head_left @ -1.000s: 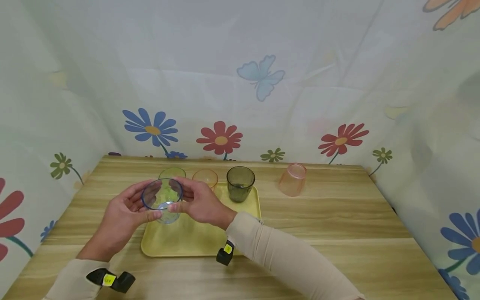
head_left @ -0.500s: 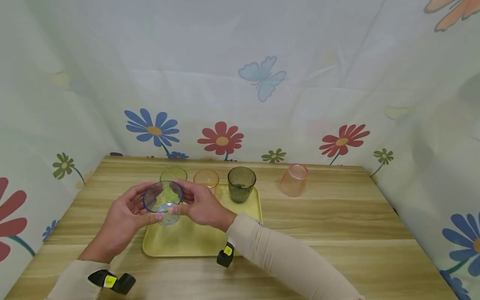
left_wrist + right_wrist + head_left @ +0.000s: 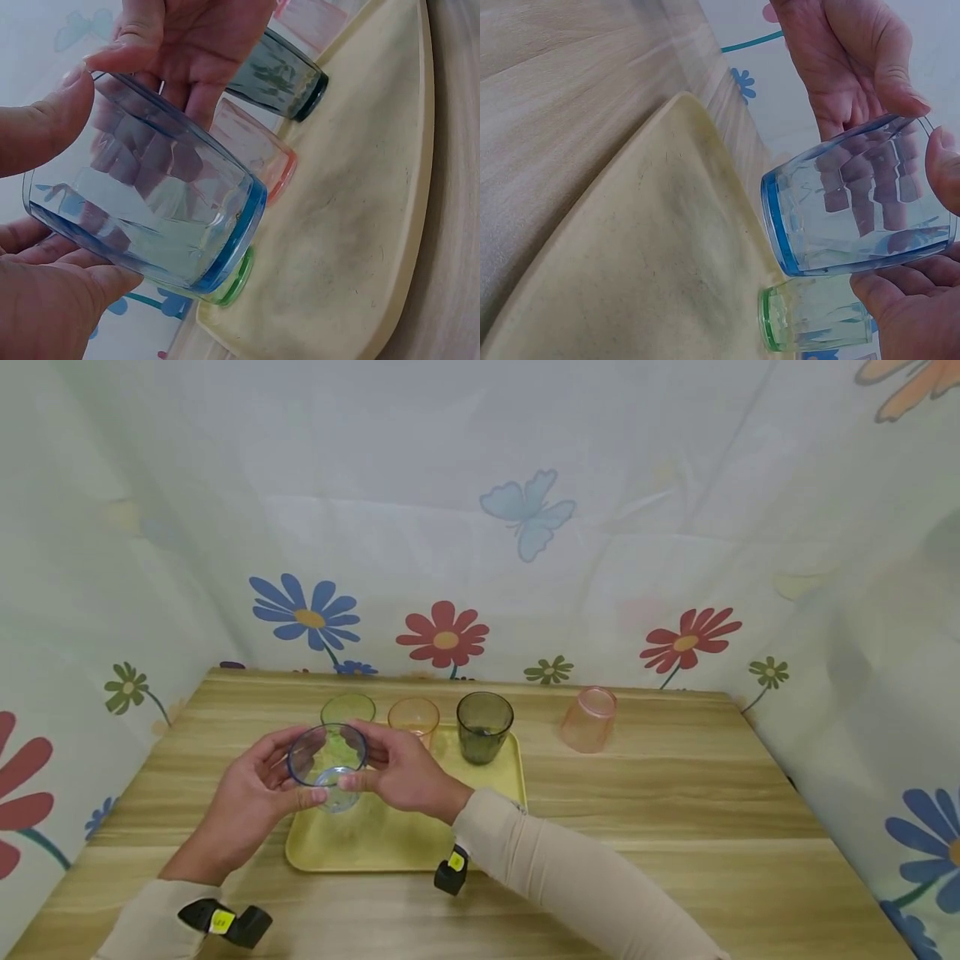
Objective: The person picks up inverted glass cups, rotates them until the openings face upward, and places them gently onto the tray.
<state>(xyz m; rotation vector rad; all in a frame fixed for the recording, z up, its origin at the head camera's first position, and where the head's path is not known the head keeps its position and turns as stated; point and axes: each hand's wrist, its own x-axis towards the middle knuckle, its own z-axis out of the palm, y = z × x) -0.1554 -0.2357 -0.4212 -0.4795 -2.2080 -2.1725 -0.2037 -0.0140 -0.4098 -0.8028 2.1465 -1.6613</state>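
Both hands hold a clear blue-tinted glass (image 3: pixel 328 758) upright above the left part of a yellow tray (image 3: pixel 367 852). My left hand (image 3: pixel 251 793) grips it from the left, thumb on the near side and fingers curled behind. On the other side my right hand (image 3: pixel 412 772) grips it the same way, its fingers showing through the wall in the left wrist view. Behind the hands stand a green glass (image 3: pixel 348 706), partly hidden, and an orange glass (image 3: pixel 414 714), its lower part covered by the right hand. To their right is a dark grey glass (image 3: pixel 483 731) on the tray.
A pink glass (image 3: pixel 588 722) stands upside down on the wooden table (image 3: pixel 675 793), right of the tray. A white curtain (image 3: pixel 420 543) with flowers and butterflies hangs behind the table and along its sides.
Almost nothing differs. Both hands keep their hold on the blue-tinted glass, and the whole scene shifts only slightly in the head view.
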